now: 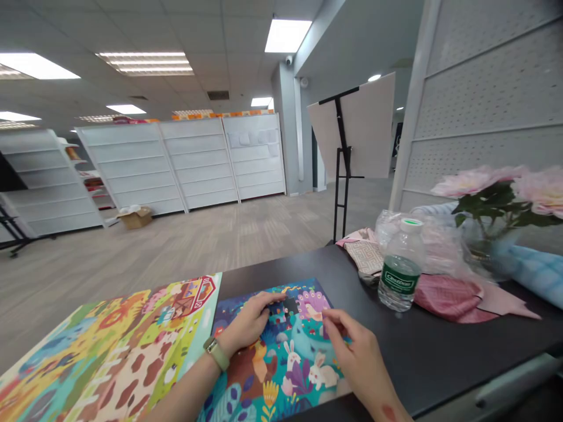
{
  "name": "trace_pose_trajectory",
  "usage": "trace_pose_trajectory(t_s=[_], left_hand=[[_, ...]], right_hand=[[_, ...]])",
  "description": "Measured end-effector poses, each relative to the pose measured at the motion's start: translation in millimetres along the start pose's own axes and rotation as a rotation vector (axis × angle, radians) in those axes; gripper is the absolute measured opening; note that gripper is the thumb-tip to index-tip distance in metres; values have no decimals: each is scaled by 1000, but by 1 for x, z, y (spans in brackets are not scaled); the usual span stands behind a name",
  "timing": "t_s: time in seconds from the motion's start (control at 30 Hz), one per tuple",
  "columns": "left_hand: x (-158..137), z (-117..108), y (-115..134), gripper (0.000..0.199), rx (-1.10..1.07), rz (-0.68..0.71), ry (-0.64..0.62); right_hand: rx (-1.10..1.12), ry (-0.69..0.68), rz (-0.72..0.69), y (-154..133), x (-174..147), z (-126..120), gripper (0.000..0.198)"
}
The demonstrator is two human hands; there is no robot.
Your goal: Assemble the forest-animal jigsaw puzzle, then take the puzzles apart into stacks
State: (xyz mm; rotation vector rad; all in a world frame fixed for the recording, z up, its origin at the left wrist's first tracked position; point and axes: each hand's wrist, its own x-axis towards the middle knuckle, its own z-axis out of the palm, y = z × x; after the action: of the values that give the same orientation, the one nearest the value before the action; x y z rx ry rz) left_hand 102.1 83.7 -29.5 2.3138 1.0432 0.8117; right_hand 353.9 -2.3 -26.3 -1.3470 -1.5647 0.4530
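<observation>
On the dark table lies a jigsaw puzzle (281, 338) with white rabbits, plants and a pink-purple peacock on a blue-green ground. Small dark gaps show near its upper middle. My left hand (248, 321), with a green-banded watch (215, 353) on the wrist, rests on the puzzle's upper left part, fingers stretched toward the gaps. My right hand (352, 343) is at the puzzle's right edge, thumb and forefinger brought together near the peacock. Whatever is between those fingertips is too small to make out. Left of the puzzle lies a bright farm-animal picture board (132, 351).
At the table's right stand a water bottle (399, 272) with a green label and a vase of pink flowers (488, 234). Pink cloth (448, 298) and clear plastic lie around them. Beyond the table are a black easel stand (341, 170) and white shelving (193, 164).
</observation>
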Motion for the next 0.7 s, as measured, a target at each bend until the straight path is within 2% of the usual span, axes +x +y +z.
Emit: trace_pose_trajectory(t_s=[0.1,0.23,0.33,0.43,0.57,0.7], left_hand=[[-3,-7,8,53,88,-54,40],[-5,-14,16,66,216,-67,-3],[-4,-13,16,59,274,-81,-9],[-4,-10,14,51,285,-81,18],[-2,-7,14,49,255,-80,44],[8,3,16,43,232,-66,136]], right_hand=[[-14,1,-3,1,1,0,30],[-21,-7,-4,1,1,0,29],[-28,-15,-2,2,1,0,29],[-24,-22,2,3,1,1,29],[-12,-30,16,5,1,2,29],[-2,-35,25,6,1,3,30]])
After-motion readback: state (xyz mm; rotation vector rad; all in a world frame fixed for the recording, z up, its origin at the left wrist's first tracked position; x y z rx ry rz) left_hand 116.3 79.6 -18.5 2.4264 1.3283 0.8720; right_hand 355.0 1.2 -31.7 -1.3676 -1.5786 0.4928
